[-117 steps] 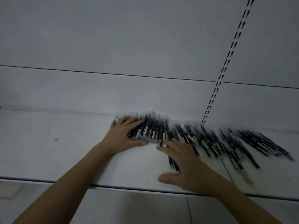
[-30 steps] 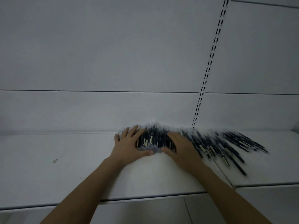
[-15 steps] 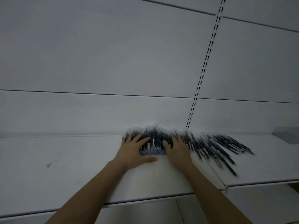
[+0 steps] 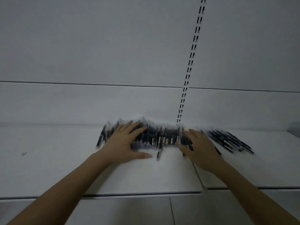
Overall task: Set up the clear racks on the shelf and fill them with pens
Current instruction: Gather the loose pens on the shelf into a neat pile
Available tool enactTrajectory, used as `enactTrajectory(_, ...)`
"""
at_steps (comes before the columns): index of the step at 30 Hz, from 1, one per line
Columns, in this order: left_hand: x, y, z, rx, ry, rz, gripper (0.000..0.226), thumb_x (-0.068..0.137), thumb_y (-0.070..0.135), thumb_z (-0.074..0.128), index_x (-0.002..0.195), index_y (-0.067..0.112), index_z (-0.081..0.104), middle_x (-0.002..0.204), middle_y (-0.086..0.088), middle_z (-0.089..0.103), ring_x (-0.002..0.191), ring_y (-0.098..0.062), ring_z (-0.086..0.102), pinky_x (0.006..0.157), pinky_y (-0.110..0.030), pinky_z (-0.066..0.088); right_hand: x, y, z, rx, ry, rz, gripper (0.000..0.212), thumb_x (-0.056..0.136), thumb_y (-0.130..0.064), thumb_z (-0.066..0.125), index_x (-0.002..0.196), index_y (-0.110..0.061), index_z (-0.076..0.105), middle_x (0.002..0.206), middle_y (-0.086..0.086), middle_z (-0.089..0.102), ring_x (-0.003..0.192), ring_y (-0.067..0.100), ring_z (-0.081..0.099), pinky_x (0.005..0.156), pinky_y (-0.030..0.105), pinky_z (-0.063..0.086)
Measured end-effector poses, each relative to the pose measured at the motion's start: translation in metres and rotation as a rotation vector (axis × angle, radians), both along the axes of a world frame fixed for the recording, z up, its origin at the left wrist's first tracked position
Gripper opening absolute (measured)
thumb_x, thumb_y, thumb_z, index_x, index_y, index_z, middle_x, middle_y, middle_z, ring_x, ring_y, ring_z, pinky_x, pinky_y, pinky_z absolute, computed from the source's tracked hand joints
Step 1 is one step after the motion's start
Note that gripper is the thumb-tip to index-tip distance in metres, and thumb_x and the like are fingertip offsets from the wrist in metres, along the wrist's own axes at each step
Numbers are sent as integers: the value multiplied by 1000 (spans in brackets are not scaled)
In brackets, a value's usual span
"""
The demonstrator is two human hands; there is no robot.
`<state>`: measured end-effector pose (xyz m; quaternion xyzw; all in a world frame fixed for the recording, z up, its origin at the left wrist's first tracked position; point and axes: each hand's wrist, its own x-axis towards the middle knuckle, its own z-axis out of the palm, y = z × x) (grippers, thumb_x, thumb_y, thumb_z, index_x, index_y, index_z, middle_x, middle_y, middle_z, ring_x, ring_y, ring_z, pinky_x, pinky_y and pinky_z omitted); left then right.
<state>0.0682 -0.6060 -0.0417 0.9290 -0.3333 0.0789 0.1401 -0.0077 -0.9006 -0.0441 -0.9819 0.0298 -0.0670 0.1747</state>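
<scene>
Heap of dark slim pens with pale bands (image 4: 164, 137) along the back edge of the white shelf (image 4: 65, 159), long axes running front to back. Left hand (image 4: 125, 143) and right hand (image 4: 198, 146) press flat on it, fingers spread, gripping nothing. Motion blur obscures single pens; no clear rack is identifiable.

One camera only, worn on my head, looking forward and slightly down over my forearms at the shelf (image 4: 48, 168) from close range. Its wide angle takes in the back panel (image 4: 97, 46) above, facing it nearly square, and the shelf's front edge below.
</scene>
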Motion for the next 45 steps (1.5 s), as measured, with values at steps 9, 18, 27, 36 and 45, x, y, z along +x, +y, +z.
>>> enactTrajectory(9,5,-104,-1,268,21,-38,100,74,85,39,157,36,13,164,6,16,150,-19,19,121,-36,13,-2,-43,-21,-127,141,203,102,66,-95,18,154,-47,-2,164,-14,-14,151,17,-20,122,46,-13)
enactTrajectory(18,10,-129,-13,238,-108,-70,107,74,91,36,157,25,21,163,5,23,149,-19,22,120,-37,15,50,-26,-17,71,-62,239,97,77,-85,11,153,-27,28,162,-4,22,151,17,12,123,43,10)
enactTrajectory(27,10,-149,-15,219,-100,23,98,77,88,19,157,31,17,163,4,22,151,-21,18,121,-42,14,30,-91,-7,40,-62,-79,37,101,-32,46,132,-12,50,131,10,48,126,30,40,101,40,40)
enactTrajectory(36,-6,-188,-19,125,32,-14,111,65,95,26,157,39,-1,166,11,-3,152,-14,2,123,-49,5,47,-53,-13,463,-95,2,31,100,-22,52,130,-13,56,126,10,47,115,24,53,100,36,46)
enactTrajectory(45,-5,-177,-18,42,103,13,68,100,53,27,158,26,4,166,6,-2,151,-7,-5,124,-35,1,55,-40,-25,539,-187,113,43,105,-26,45,146,-14,45,139,7,47,131,21,41,112,36,35)
